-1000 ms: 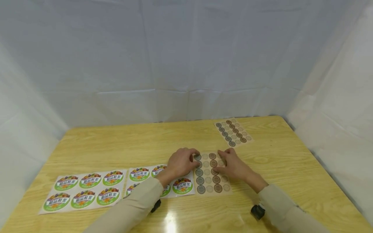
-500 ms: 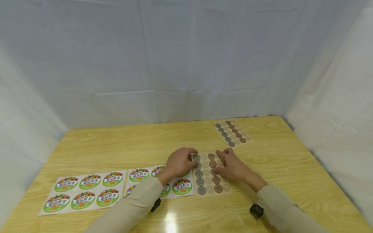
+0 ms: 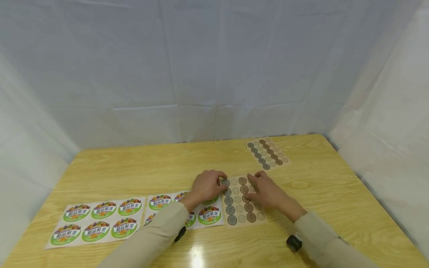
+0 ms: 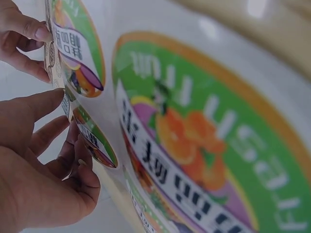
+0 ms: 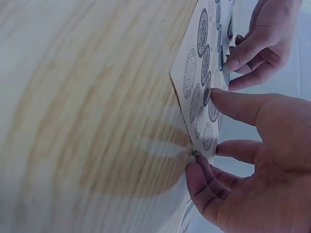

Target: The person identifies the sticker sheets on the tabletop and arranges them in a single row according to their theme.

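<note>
A sheet of round stickers (image 3: 237,201), with grey and brown printed circles in columns, lies flat on the table between both hands. My left hand (image 3: 206,185) touches its upper left edge, thumb and index finger apart on the grey circles. From the other side, my right hand (image 3: 266,190) rests its thumb on the brown column and its index finger near the top edge. In the right wrist view, the other fingers (image 5: 204,184) bend down at the sheet's edge. A sheet of oval fruit labels (image 3: 209,215) lies under the left wrist and partly hidden by that arm.
Another fruit label sheet (image 3: 95,223) lies at the left on the wooden table (image 3: 151,163). A second sheet of round stickers (image 3: 268,153) lies askew near the back right. White cloth (image 3: 194,74) hangs behind and at both sides.
The round sticker sheet's upper part has shifted slightly left and toward the person, with the right hand's fingertips moving slightly left too. The other sheets look unchanged.
</note>
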`<action>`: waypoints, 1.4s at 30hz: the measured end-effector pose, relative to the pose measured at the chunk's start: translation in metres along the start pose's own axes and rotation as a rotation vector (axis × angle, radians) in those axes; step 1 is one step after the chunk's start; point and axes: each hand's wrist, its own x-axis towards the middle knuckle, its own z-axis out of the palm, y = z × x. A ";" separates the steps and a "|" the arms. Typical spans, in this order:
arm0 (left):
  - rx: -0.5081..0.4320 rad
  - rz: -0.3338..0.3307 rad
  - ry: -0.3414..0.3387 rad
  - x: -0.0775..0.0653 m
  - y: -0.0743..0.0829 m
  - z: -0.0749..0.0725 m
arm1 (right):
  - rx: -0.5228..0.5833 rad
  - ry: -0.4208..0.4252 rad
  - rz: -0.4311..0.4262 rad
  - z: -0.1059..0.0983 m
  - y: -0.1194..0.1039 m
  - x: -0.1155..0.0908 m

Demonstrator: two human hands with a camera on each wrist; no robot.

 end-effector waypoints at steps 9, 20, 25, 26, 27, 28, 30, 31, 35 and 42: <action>0.134 0.017 0.010 0.000 -0.001 0.001 | -0.079 -0.008 0.017 0.005 -0.002 -0.002; 0.227 0.006 0.025 -0.001 0.002 0.000 | -0.130 0.028 -0.016 0.006 -0.001 -0.004; 0.231 0.014 0.021 -0.001 0.002 0.000 | -0.105 0.038 -0.030 0.006 0.001 -0.005; 0.234 0.017 0.022 -0.001 0.002 0.001 | -0.098 0.040 -0.034 0.006 0.002 -0.005; 0.240 0.020 0.024 -0.001 0.002 0.001 | -0.092 0.045 -0.043 0.006 0.003 -0.005; 0.244 0.021 0.027 -0.001 0.002 0.001 | -0.085 0.046 -0.048 0.007 0.004 -0.005; 0.240 0.016 0.038 -0.002 0.003 0.002 | -0.077 0.053 -0.060 0.007 0.005 -0.005; 0.231 0.011 0.044 -0.002 0.004 0.002 | -0.077 0.058 -0.068 0.007 0.005 -0.005; 0.175 -0.021 0.075 -0.004 0.009 0.002 | -0.093 0.046 -0.078 0.005 0.006 -0.003; 0.096 -0.037 0.092 -0.004 0.014 0.000 | -0.116 0.018 -0.014 -0.007 0.007 0.000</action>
